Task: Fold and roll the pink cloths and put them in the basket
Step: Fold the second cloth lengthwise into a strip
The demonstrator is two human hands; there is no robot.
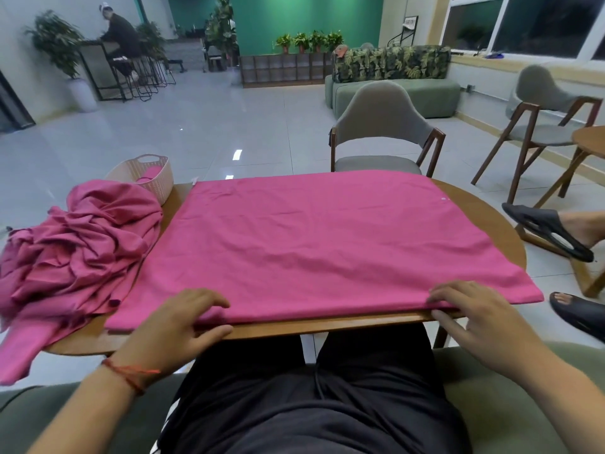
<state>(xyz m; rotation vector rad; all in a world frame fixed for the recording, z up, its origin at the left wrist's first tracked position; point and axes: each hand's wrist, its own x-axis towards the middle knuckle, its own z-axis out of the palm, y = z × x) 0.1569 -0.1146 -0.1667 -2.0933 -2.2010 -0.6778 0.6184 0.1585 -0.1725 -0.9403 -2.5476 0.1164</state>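
A pink cloth (314, 244) lies spread flat over the round wooden table (484, 224), its near edge along the table's front. My left hand (176, 326) pinches that near edge at the left, fingers on top and thumb under it. My right hand (471, 316) pinches the same edge at the right, fingers on top, thumb below. A crumpled heap of pink cloths (75, 250) sits at the table's left and hangs over the side. Behind the heap stands a beige slotted basket (154, 178) with a rolled pink cloth inside.
A grey chair (383, 129) stands across the table. Another chair (543, 106) and a second wooden table (589, 139) are at the right. Another person's feet in dark sandals (550, 231) reach in at the right. A person sits far back left.
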